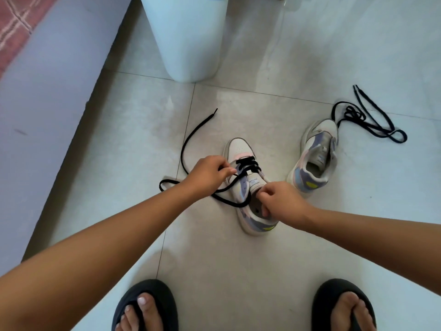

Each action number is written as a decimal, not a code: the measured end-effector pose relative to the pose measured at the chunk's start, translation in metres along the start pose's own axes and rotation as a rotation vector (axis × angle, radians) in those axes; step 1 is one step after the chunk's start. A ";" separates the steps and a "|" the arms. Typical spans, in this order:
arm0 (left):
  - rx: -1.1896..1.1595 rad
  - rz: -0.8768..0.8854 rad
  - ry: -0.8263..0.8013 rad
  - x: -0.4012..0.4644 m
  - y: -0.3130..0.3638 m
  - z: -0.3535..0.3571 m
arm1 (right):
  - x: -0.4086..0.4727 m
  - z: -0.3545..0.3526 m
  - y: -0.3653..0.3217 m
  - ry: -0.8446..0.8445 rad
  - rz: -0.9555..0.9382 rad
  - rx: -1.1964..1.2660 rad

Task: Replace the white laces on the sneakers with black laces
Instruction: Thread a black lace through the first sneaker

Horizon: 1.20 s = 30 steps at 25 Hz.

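Observation:
A white and pastel sneaker (239, 147) stands on the tiled floor in the middle of the view, toe pointing away. A black lace (188, 139) crosses its lower eyelets, and its loose ends trail left over the floor. My left hand (207, 172) pinches the lace at the shoe's left eyelets. My right hand (282, 199) grips the collar beside the tongue. A second, laceless sneaker (315, 154) lies to the right. Another black lace (372, 120) lies tangled on the floor behind it.
A pale blue bin (188, 37) stands on the floor behind the shoes. A low lilac ledge (47, 111) with a red patterned cover runs along the left. My two feet in black slippers (145, 306) are at the bottom edge.

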<state>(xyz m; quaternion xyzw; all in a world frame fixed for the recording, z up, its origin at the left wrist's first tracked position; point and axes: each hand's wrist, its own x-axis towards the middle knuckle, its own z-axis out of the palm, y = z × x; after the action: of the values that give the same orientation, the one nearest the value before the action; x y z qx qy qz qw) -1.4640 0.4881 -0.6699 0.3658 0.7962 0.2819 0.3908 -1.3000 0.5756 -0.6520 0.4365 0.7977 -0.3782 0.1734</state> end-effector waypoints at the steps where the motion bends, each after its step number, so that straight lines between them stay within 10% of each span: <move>1: 0.010 -0.001 0.011 0.002 0.002 0.003 | 0.001 0.002 -0.002 -0.012 0.068 0.115; 10: 0.210 0.125 -0.026 0.012 -0.005 0.030 | 0.003 0.030 -0.017 -0.123 0.549 1.136; 17: 0.150 0.167 0.030 0.009 -0.003 0.033 | -0.004 0.018 -0.011 0.144 0.296 0.638; 23: 0.199 0.126 0.011 0.014 0.002 0.036 | 0.027 0.003 -0.016 -0.097 0.058 0.265; 30: -0.158 -0.112 0.099 0.005 0.005 0.042 | 0.026 0.009 -0.007 -0.005 -0.020 0.208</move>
<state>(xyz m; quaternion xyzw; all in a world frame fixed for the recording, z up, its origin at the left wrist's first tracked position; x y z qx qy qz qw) -1.4297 0.5021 -0.6912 0.2743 0.8091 0.3394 0.3936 -1.3214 0.5811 -0.6707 0.4431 0.7582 -0.4617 0.1253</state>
